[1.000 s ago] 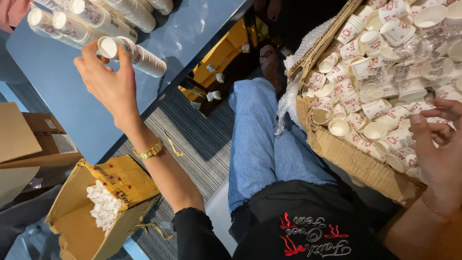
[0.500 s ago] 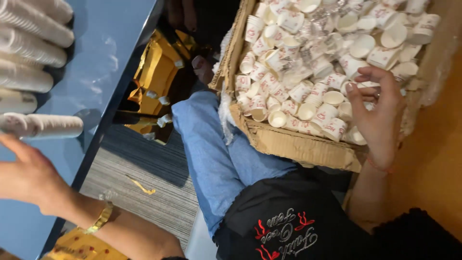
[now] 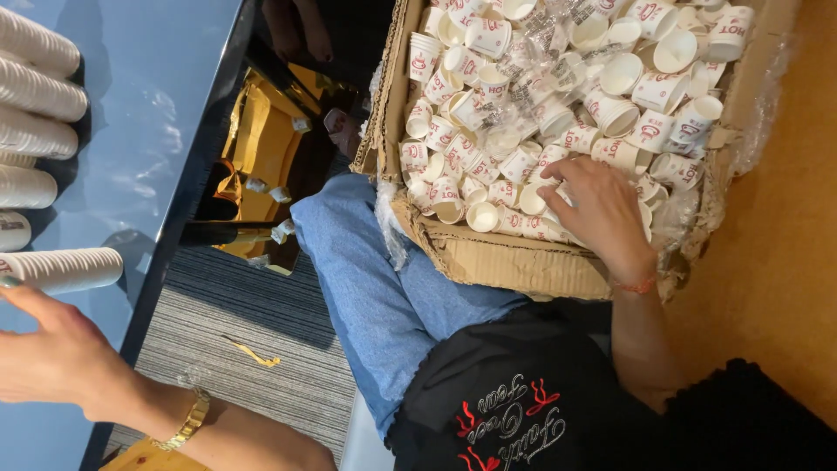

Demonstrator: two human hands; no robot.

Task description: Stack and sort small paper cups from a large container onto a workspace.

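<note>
A: Paper cups (image 3: 558, 113), small, white with red print, heaped loose in an open cardboard box (image 3: 514, 262). The box sits on the person's lap, against the blue jeans (image 3: 375, 279).

B: Right hand?

A: The right hand (image 3: 597, 209) is down in the near part of the heap, palm down, fingers (image 3: 558, 170) spread and curled onto the cups. The fingertips touch several cups on their sides. Whether they have closed round any one cup, I cannot tell; the back of the hand hides what is under the palm. A thin red band circles that wrist.

B: And the left?

A: The left hand (image 3: 52, 349) rests on the blue table (image 3: 157, 113), well apart from the box. It is open, fingers stretched loose, nothing gripped. One fingertip lies just under the near end of a stack of cups (image 3: 65, 269) lying on its side, close to touching or touching; I can't settle which. A gold bracelet (image 3: 187, 421) is on that wrist.

B: Other things on the table?

A: More stacks (image 3: 39, 96), also on their sides, lined up at the far left edge beyond that one.

B: Below the table?

A: Grey striped carpet (image 3: 253, 349), a yellow scrap on it, and something shiny and gold under the table edge. Clear plastic wrap is bunched among the cups and along the box rim.
</note>
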